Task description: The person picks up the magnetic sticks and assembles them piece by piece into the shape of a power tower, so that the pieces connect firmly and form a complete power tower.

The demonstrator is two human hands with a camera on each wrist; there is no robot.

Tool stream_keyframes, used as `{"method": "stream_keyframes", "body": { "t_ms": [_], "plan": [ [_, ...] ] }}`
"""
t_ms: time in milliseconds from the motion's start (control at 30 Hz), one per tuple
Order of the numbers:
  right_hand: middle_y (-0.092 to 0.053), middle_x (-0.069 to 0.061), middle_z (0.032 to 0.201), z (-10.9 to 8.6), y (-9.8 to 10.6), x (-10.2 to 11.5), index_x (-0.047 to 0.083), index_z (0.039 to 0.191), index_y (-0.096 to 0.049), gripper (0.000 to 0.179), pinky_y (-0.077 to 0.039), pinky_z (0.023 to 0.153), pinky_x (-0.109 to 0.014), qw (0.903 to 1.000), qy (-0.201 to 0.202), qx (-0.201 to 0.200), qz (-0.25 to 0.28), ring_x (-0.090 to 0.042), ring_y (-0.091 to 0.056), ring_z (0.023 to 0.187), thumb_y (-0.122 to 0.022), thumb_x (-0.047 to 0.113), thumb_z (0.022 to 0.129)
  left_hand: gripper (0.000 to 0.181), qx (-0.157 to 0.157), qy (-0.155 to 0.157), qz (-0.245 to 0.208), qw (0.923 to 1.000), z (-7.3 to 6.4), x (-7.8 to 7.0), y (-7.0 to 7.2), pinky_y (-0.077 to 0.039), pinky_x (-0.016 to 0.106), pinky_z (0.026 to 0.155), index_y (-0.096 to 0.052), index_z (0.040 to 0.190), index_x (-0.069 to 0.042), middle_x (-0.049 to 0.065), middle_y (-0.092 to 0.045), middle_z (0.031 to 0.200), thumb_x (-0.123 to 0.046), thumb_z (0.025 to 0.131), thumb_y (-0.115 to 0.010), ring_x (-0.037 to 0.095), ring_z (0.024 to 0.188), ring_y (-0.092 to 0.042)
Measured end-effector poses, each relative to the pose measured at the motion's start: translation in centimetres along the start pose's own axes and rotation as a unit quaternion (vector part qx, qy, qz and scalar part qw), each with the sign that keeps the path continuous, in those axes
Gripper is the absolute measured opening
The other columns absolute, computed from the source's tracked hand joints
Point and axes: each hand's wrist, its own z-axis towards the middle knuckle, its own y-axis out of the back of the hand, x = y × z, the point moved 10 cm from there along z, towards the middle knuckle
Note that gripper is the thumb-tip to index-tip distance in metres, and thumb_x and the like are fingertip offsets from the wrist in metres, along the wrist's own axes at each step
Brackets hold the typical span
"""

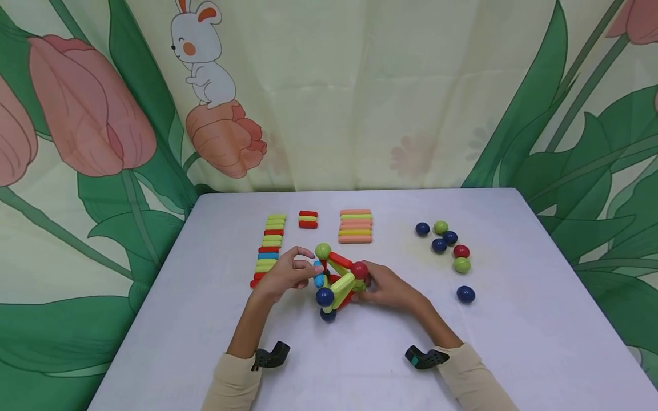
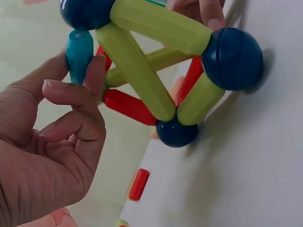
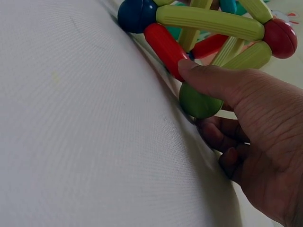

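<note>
At the table's middle stands a frame of magnetic sticks and balls, with yellow-green sticks (image 1: 341, 290), red sticks and blue, red and green balls. My left hand (image 1: 288, 275) pinches a short blue stick (image 2: 79, 56) between thumb and fingertips. One end of that stick is right at a dark blue ball (image 2: 87, 12) of the frame. My right hand (image 1: 389, 288) grips the frame's opposite side. Its thumb lies on a red stick (image 3: 163, 47), and its fingers are around a green ball (image 3: 201, 100) low on the frame.
Left of the frame runs a column of short sticks (image 1: 272, 240), partly behind the left hand. Farther back lie a small stack of short sticks (image 1: 308, 220) and a row of longer sticks (image 1: 355, 225). Several loose balls (image 1: 439, 245) sit at right, one blue ball (image 1: 465, 294) nearer.
</note>
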Motion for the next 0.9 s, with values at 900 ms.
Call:
{"method": "stream_keyframes", "body": {
  "t_ms": [900],
  "plan": [
    [-0.06,0.012,0.097,-0.1,-0.1,-0.2,0.024,0.117,-0.058,0.05,-0.049,0.079,-0.029,0.9998,-0.02,0.001,0.001,-0.012,-0.054,0.09,-0.082,0.04,0.076,0.061,0.044,-0.033,-0.002,0.9985,0.4,-0.6,-1.3,-0.042,0.022,0.056,-0.039,0.138,-0.022,0.003,-0.064,0.079,-0.029,0.088,-0.073,0.017,0.059,-0.052]
  ]
}}
